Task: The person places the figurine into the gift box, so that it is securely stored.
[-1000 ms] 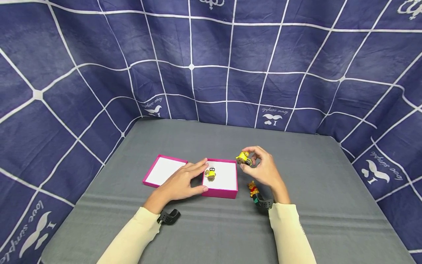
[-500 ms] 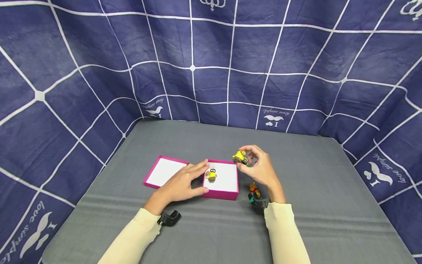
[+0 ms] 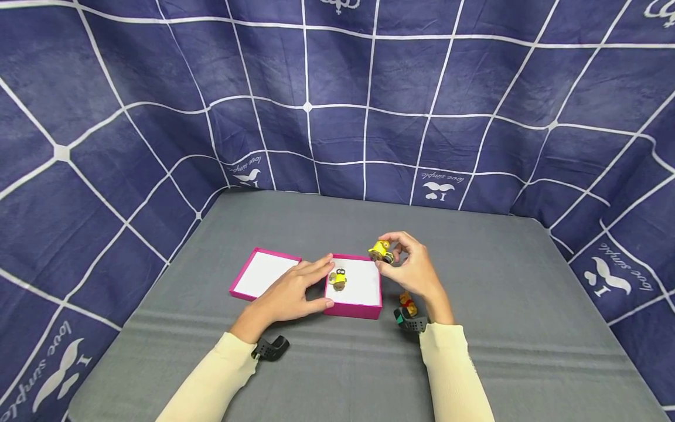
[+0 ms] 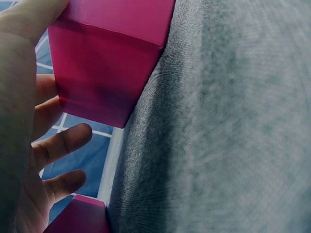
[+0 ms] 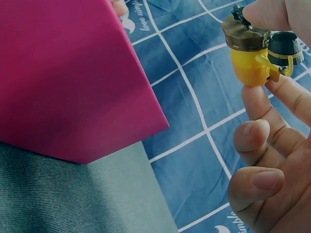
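In the head view a pink box (image 3: 352,310) with a white inside lies in the middle of the table. A yellow Minion figurine (image 3: 339,280) lies within it, towards the left. My left hand (image 3: 290,290) rests against the box's left side, its fingers fairly straight and the thumb near the front corner. Above the box's back right corner, my right hand (image 3: 416,266) pinches a second Minion figurine (image 3: 378,251) between thumb and fingertips. The right wrist view shows this figurine's yellow body (image 5: 248,65), brown bottom and dark small barrel-like part (image 5: 285,48); the other fingers are loosely bent.
The pink-rimmed box lid (image 3: 261,272) lies inside up left of the box, partly behind the left hand. A Winnie-the-Pooh figurine (image 3: 407,303) is on the grey table (image 3: 348,375) beneath the right wrist. A blue checked curtain (image 3: 337,135) stands behind.
My right hand has moved left with the Minion figurine, from beside the box to over its back right corner. The left hand and the box stay where they were.
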`<state>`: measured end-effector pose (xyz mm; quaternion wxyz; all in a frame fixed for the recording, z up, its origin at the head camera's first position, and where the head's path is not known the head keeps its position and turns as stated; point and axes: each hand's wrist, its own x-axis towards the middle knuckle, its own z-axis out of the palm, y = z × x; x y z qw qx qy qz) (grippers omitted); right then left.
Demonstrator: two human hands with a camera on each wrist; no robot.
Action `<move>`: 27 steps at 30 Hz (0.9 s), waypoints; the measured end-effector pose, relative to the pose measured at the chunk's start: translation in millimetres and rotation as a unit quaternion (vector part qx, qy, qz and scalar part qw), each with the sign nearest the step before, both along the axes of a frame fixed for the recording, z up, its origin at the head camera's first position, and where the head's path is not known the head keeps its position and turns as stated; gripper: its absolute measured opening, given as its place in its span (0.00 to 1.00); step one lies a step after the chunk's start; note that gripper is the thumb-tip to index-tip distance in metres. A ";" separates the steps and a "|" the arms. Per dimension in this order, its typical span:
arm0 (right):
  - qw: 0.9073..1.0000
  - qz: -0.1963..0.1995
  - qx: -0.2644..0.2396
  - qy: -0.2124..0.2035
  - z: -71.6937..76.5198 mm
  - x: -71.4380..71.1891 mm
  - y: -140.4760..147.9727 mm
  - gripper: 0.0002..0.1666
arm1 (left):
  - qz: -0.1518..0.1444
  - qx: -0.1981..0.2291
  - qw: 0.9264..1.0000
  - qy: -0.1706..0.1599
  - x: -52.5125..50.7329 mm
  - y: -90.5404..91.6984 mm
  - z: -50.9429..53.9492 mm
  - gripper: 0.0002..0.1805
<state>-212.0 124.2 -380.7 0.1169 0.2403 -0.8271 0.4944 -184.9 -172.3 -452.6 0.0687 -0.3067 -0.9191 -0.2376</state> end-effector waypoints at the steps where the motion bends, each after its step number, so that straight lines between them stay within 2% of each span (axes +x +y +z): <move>1: 1.000 0.001 0.002 0.000 0.3 0.3 -0.2 0.24 | 0.000 0.001 1.000 0.001 0.2 -0.1 0.2 0.47; 20: 1.000 0.004 0.013 -0.003 -2.9 -1.1 -2.1 0.23 | -0.001 0.003 1.000 0.007 0.0 0.4 -1.0 0.46; 27: 1.000 0.000 0.019 0.001 -34.9 -22.5 0.1 0.27 | 0.004 -0.001 1.000 -0.002 -0.7 1.1 -2.0 0.47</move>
